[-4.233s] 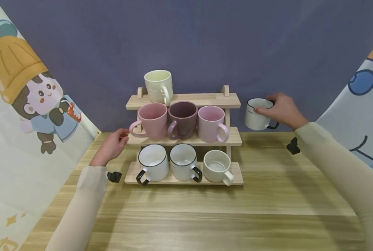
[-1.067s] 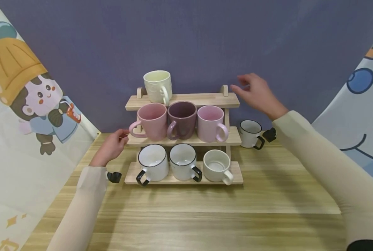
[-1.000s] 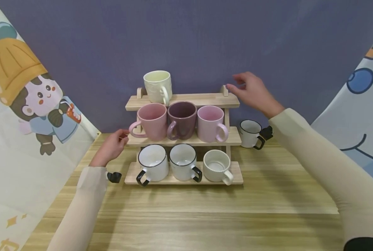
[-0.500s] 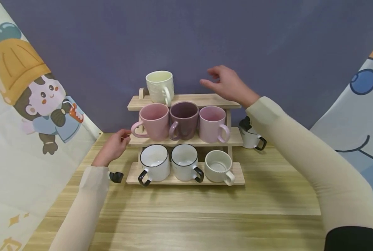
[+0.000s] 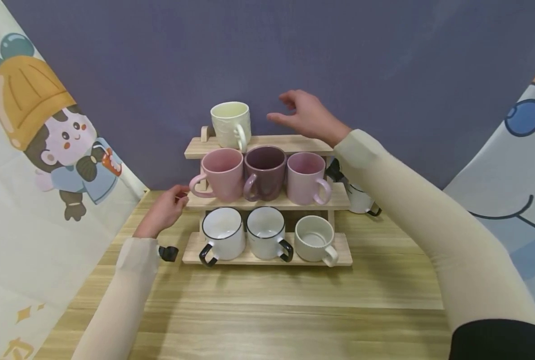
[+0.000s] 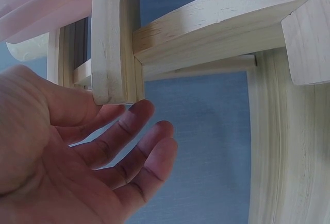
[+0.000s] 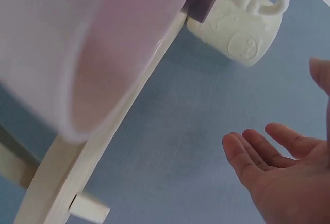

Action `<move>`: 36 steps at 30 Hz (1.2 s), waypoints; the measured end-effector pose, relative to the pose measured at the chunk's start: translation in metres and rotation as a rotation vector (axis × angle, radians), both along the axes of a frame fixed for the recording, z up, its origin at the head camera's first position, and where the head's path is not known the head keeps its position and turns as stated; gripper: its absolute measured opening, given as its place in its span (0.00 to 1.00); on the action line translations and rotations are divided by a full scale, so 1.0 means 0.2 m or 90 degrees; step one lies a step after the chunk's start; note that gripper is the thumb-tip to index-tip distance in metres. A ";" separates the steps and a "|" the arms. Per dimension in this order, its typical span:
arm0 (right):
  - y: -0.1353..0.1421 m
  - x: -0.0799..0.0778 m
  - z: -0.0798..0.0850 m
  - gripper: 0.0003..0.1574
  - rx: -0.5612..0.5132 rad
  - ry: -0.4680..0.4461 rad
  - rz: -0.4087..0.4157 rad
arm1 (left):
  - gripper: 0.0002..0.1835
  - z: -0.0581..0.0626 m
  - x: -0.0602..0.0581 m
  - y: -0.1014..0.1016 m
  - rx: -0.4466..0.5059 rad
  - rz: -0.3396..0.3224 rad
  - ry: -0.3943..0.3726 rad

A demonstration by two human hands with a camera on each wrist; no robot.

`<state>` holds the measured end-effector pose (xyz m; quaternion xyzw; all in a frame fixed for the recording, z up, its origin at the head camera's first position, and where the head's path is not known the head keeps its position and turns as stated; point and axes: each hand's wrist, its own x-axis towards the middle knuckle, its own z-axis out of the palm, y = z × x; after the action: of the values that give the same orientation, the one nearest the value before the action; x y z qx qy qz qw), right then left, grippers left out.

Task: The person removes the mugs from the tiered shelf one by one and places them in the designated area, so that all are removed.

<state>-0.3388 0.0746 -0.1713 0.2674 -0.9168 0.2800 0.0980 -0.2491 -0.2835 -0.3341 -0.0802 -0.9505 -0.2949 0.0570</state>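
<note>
My left hand point(image 5: 162, 210) pinches the left end of the middle board of a three-tier wooden rack point(image 5: 267, 202) between thumb and fingers point(image 6: 136, 116). Its other fingers hang relaxed below the board. My right hand point(image 5: 310, 116) hovers over the top board with fingers and thumb apart, holding nothing. Left of it stands a cream embossed mug point(image 5: 226, 126), not touched. Right of the rack, a white mug point(image 5: 358, 199) with black rim and handle stands on the table, partly hidden by my right sleeve.
The middle tier holds a pink mug point(image 5: 224, 175), a dark mauve mug point(image 5: 267, 175) and a lilac mug point(image 5: 304, 182). Below are two white black-handled mugs point(image 5: 224, 240) and an off-white mug point(image 5: 312, 240). A blue-grey backdrop point(image 5: 384, 75) rises behind the wood-grain table point(image 5: 267, 310).
My right hand has set the white mug down right of the rack, let go, and moved left above the top board. My left hand has stayed at the rack.
</note>
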 end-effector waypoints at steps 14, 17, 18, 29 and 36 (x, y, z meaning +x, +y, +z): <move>-0.17 -0.04 0.04 0.50 0.029 -0.007 0.013 | 0.18 -0.01 -0.01 0.00 0.006 -0.002 0.013; -0.20 -0.04 0.05 0.51 0.034 -0.014 0.015 | 0.18 -0.02 -0.01 0.00 0.004 -0.003 0.019; -0.22 -0.04 0.05 0.51 0.039 -0.016 0.016 | 0.18 -0.01 -0.01 0.00 0.004 -0.004 0.021; -0.36 -0.08 0.07 0.52 0.100 -0.021 0.018 | 0.17 -0.01 -0.02 0.01 0.003 -0.005 0.023; -0.43 -0.09 0.09 0.46 0.120 -0.041 -0.005 | 0.18 -0.01 -0.02 0.02 -0.003 -0.005 0.022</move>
<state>-0.3559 -0.0114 -0.1529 0.2631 -0.9427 0.2002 0.0442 -0.2530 -0.2800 -0.3368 -0.0889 -0.9497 -0.2914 0.0724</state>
